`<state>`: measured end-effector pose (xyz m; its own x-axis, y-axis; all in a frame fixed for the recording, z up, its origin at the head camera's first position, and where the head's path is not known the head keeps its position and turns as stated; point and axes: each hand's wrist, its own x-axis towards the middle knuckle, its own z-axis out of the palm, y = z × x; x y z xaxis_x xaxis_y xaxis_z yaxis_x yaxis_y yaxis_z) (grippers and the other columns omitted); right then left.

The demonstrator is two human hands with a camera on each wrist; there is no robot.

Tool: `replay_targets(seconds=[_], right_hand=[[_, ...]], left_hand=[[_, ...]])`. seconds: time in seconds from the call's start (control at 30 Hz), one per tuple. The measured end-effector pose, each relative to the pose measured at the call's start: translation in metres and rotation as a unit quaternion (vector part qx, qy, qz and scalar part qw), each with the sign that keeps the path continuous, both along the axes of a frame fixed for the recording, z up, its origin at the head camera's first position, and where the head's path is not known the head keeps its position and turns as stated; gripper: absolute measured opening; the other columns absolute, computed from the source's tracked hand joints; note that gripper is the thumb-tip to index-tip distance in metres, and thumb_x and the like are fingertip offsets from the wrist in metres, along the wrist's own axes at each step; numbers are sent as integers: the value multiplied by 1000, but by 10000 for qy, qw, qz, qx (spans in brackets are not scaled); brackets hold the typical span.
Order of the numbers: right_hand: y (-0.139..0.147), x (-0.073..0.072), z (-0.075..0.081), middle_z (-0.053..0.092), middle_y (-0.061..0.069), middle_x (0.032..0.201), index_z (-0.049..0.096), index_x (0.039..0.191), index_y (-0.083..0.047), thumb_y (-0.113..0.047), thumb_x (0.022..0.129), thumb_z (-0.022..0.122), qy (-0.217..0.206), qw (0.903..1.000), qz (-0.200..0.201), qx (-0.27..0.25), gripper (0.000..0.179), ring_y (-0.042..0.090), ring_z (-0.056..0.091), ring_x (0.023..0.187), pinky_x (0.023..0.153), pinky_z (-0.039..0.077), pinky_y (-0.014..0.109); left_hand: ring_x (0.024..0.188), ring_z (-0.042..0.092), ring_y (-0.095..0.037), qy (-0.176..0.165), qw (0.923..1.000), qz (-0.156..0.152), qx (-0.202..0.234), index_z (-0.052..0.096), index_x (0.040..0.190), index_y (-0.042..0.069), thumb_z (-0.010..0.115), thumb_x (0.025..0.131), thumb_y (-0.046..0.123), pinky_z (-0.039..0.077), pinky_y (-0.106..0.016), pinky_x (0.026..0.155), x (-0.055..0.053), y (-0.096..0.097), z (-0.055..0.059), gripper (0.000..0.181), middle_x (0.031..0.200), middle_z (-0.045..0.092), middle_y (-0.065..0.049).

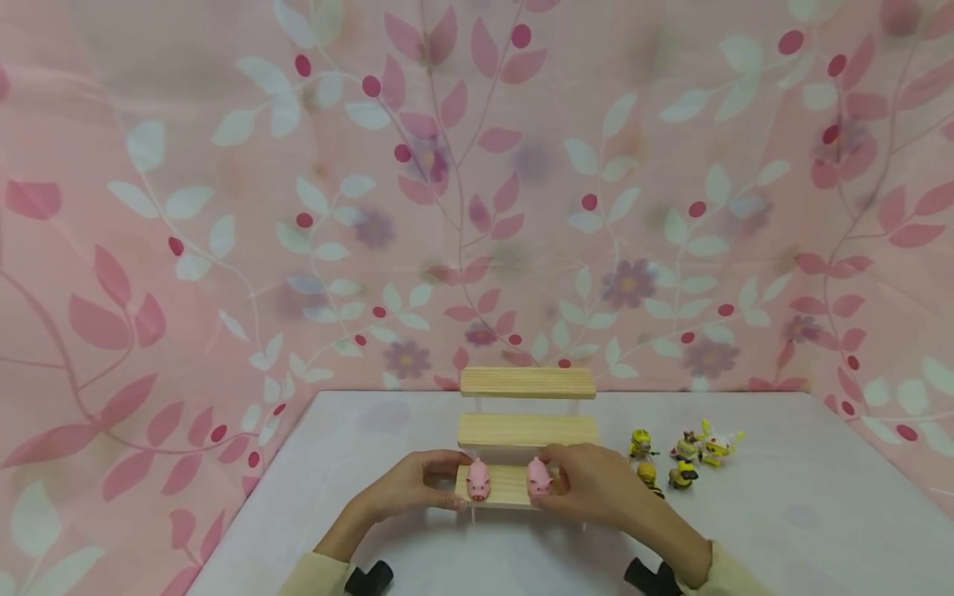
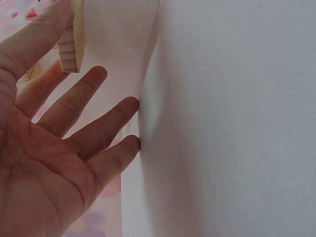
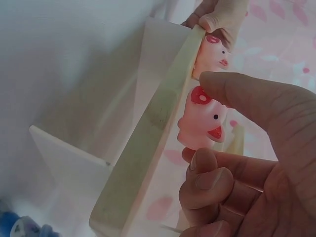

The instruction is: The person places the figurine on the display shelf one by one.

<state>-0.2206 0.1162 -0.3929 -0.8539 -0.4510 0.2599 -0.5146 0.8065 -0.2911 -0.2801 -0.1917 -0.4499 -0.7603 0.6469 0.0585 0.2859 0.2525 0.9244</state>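
Observation:
A three-tier stand with pale wooden boards [image 1: 508,488] stands on the table in the head view. Two small pink toy pigs rest on its lowest board, the left pig [image 1: 479,482] near that end and the right pig [image 1: 539,477] towards the other. My left hand [image 1: 406,490] pinches the board's left end between thumb and index finger; its other fingers are spread in the left wrist view. With thumb and fingers about the right pig, my right hand [image 1: 599,480] holds it. Closer up, the right wrist view shows this pig [image 3: 200,121] between thumb and index finger.
Several small yellow toy figures [image 1: 681,473] stand together on the table right of the stand. The middle board [image 1: 527,430] and top board [image 1: 527,382] rise behind the lowest one. A pink floral cloth [image 1: 477,207] hangs behind the white-covered table [image 1: 358,430].

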Motion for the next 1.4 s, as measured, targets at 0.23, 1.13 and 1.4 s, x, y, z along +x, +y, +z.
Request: replay_targets(seconds=[0.23,1.13,1.4], right_hand=[[-8,-5,-1,43,-14,62,70,105,-18,-48,80,78,-137,9998,153,-45,40,3,39,56,47,27,22],[2,13,8,39,-16,59,70,118,-26,-51,80,77,163,9999,18,-43,46,1,34,52,46,26,22],[16,20,2,41,-18,61,67,115,-24,-44,80,79,103,9999,77,-102,42,-1,34,51,44,27,20]], left_hand=[[119,59,-20,37,10000,-71,-7,62,129,15,82,82,18,41,-53,102,-1,1,1,51,129,63,-2],[120,58,-22,-52,10000,-6,-17,62,130,15,83,82,18,42,-53,102,1,-1,0,52,130,63,-3],[120,58,-21,-48,10000,-22,-26,62,130,16,83,82,18,43,-52,102,-1,0,-1,53,131,62,-3]])
